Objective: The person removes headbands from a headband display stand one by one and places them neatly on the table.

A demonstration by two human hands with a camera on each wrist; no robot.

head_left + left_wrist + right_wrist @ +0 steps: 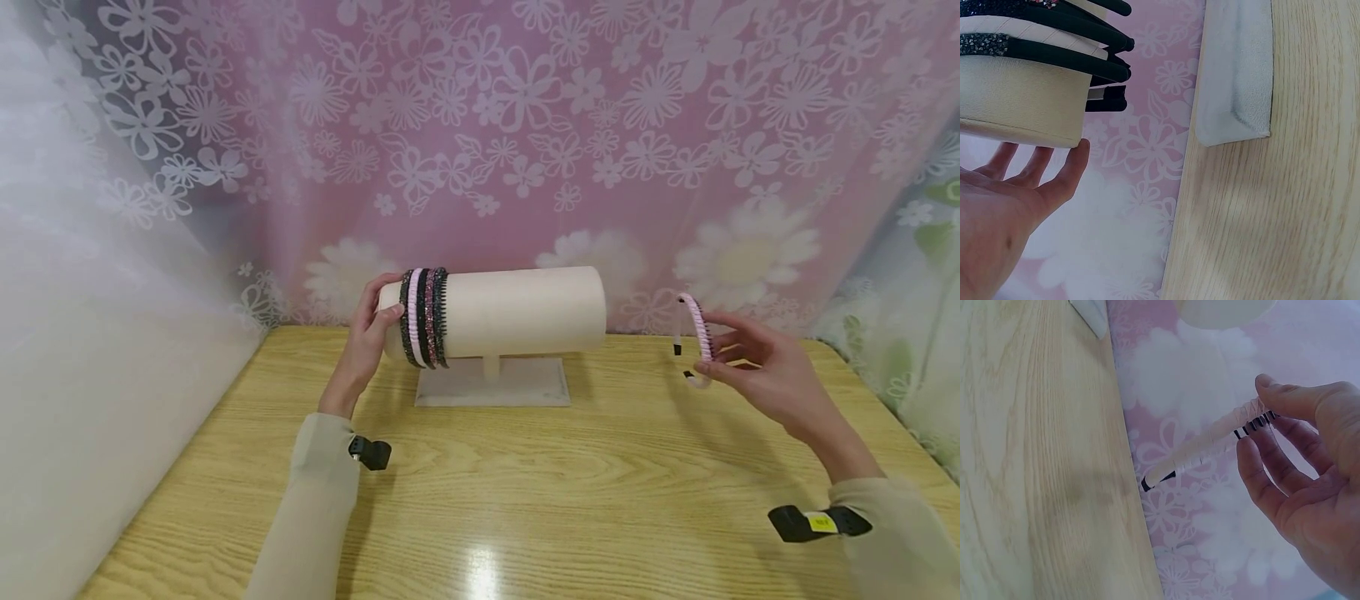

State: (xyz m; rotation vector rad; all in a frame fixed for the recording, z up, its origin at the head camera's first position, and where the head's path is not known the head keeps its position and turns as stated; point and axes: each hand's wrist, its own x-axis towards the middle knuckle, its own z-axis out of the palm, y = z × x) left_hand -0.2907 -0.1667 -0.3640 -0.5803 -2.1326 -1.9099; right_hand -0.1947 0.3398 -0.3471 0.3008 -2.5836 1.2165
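A cream cylindrical headband stand (pixel 525 312) lies level on a post above a flat base (pixel 491 392). Several headbands (pixel 426 321) ring its left part, glittery dark ones, a black one and a pale pink one. My left hand (pixel 372 325) holds the cylinder's left end, thumb toward the front; in the left wrist view its fingertips (pixel 1079 150) meet the cylinder's end. Right of the stand, my right hand (pixel 765 367) pinches a pink headband (pixel 697 325) in the air. That headband has black comb teeth inside and black tips, seen in the right wrist view.
The stand sits near the back of a wooden table (pixel 480 483). Behind it hangs a pink curtain (pixel 480 150) with white flower prints, and a whitish sheet (pixel 112 292) borders the left side. Dark wrist cameras are strapped over both sleeves.
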